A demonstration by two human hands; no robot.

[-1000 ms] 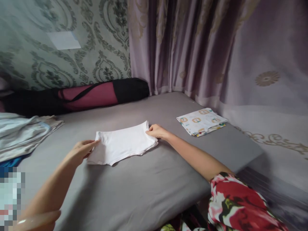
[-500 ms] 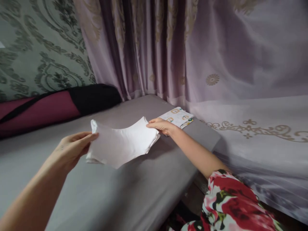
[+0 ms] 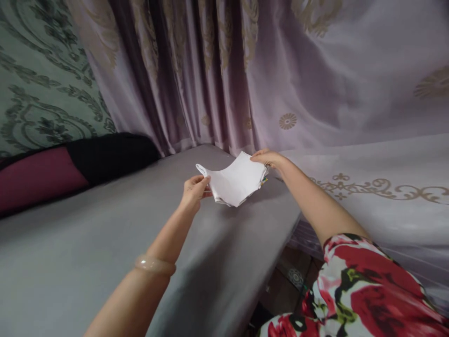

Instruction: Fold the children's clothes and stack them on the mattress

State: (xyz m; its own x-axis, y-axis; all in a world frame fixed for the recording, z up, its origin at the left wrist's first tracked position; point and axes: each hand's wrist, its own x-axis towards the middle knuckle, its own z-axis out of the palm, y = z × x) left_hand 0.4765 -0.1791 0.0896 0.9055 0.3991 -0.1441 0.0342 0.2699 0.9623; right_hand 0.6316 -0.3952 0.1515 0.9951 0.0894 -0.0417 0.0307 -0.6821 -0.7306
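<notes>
A folded white cloth [image 3: 235, 181] hangs between my two hands above the grey bed surface, sagging in the middle. My left hand [image 3: 196, 188] pinches its left end, with thumb and fingers closed on the edge. At the upper right corner of the cloth, my right hand [image 3: 267, 158] grips the other end. The patterned cloth [image 3: 265, 180] behind is almost wholly hidden; only a bit of yellow and green shows by the white cloth's right edge.
A maroon and black long bag [image 3: 112, 157] lies along the wall at the left. Purple curtains [image 3: 217, 93] hang behind the bed [image 3: 105, 243] and down its right side. Tiled floor [image 3: 286, 276] shows beyond the bed's right edge.
Both hands have carried the white cloth right and away from me, over the spot of the patterned cloth, which is now mostly covered from view. The camera view has shifted a little right.
</notes>
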